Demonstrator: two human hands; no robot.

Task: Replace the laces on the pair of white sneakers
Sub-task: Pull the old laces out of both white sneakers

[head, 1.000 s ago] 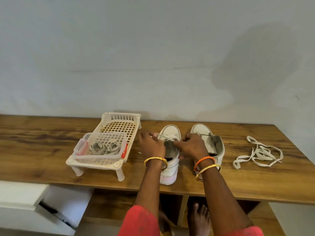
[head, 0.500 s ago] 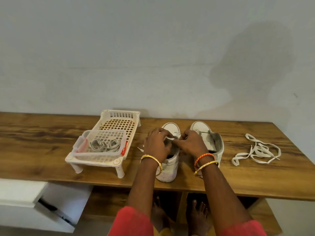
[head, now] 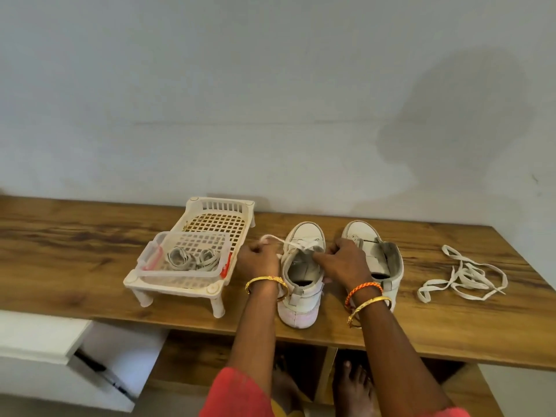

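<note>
Wood bench [head: 421,335] against a plain grey wall, two white sneakers side by side.
Left hand [head: 258,260] pinches a white lace [head: 288,242] pulled out left from the left sneaker [head: 301,299]; fingertips hidden behind knuckles. Right hand [head: 346,263] grips that sneaker's collar, thumb inside; it partly covers the right sneaker [head: 388,260]. Loose laces [head: 463,275] lie well right of right hand; plastic tray [head: 192,260] with rolled laces sits just left of left hand.

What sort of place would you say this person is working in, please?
Probably a room in a home: a wooden shelf-top against a plain painted wall, open cubbies underneath, a small plastic rack holding rolled laces, and bare feet below.
</note>
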